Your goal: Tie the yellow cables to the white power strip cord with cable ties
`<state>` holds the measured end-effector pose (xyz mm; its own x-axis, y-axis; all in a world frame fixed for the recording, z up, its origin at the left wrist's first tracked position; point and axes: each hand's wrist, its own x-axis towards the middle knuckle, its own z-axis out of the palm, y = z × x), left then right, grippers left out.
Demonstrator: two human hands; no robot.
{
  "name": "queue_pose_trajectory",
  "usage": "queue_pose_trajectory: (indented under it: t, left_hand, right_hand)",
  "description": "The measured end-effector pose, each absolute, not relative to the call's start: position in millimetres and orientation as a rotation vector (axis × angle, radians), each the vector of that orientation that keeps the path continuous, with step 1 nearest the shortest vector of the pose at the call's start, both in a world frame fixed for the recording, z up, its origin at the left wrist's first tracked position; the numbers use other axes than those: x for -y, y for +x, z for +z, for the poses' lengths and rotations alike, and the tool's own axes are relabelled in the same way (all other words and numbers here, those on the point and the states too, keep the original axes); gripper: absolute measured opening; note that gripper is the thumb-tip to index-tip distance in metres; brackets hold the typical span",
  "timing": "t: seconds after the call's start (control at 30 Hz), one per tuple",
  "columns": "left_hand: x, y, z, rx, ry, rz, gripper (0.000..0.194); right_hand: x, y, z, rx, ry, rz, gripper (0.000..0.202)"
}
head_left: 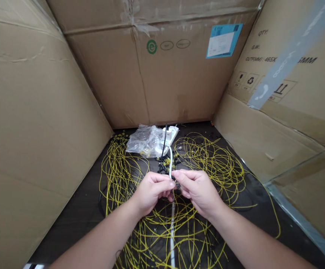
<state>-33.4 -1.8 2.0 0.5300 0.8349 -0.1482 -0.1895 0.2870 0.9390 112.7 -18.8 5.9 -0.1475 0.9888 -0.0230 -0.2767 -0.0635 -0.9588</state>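
My left hand [158,190] is closed in a pinch, with thumb and forefinger pressed together. Facing it, almost touching, my right hand [194,188] pinches too. Something small and dark shows between the fingertips, too hidden to name. A white cable [171,160] runs behind the fingertips and on toward me; whether the fingers touch it I cannot tell. Under and around both hands lie tangled thin yellow wires [179,233]. Just beyond the fingers is a little heap of small black and yellow pieces [166,162].
A white power strip [173,133] lies at the back beside a clear plastic bag [145,140]. A black cable [164,145] rises near it. More yellow wire coils [215,160] spread right. Cardboard walls [165,82] enclose the dark table [78,220] on three sides.
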Motion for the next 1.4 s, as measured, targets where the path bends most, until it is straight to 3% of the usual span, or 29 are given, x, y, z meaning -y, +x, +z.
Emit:
queue_pose_trajectory:
  t: [0.17,0.67,0.97,1.4]
  left_hand:
    - [1.8,-34.0,1.0,-0.747,1.064,0.746,0.015]
    - [3.7,-33.1,5.2,-0.807,1.285,0.786,0.020]
    - [5.3,-29.6,6.8,-0.652,0.840,0.721,0.014]
    - [4.3,-29.5,5.3,-0.775,0.929,0.754,0.020]
  right_hand:
    - [18.6,113.6,6.7,1.117,-0.929,1.497,0.026]
    - [21.1,112.8,4.6,1.172,-1.068,1.333,0.027]
    - [22.8,110.9,3.5,1.163,-1.045,1.342,0.028]
    - [21.9,113.2,0.2,1.198,-1.080,1.312,0.027]
